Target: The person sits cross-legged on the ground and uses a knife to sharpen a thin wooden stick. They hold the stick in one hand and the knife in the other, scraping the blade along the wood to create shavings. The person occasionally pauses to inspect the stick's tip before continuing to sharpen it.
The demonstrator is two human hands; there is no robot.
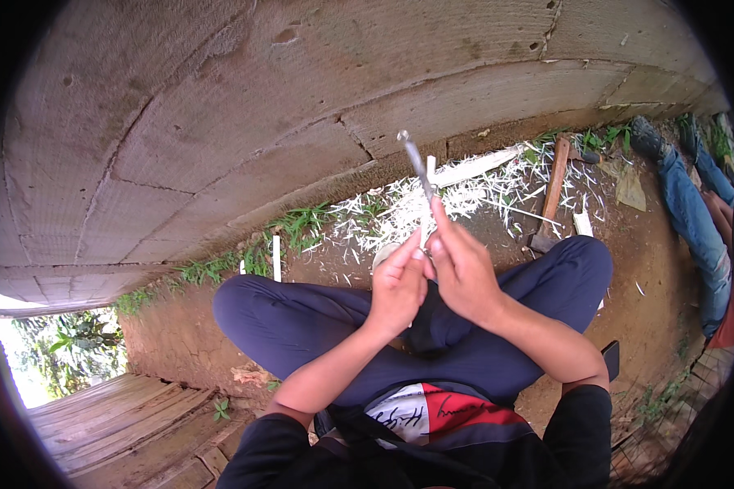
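In front of my crossed legs, both hands meet at chest height. My right hand (467, 273) is closed around a narrow-bladed knife (417, 165), its shiny blade pointing up and away, the index finger laid along it. The knife's handle is hidden in the palm. My left hand (400, 281) pinches a thin pale strip of wood (425, 231) against the right hand's fingers. Most of that strip is covered by the fingers and blade. Beyond the hands, a heap of white wood shavings (400, 208) lies on the dirt.
A block wall (245, 122) rises beyond the shavings, with a pale split board (485, 165) along its foot. To the right lies a wooden-handled axe (555, 183). Another person's jeans-clad leg (697, 216) is at far right. A dark phone-like object (611, 359) lies near my right elbow.
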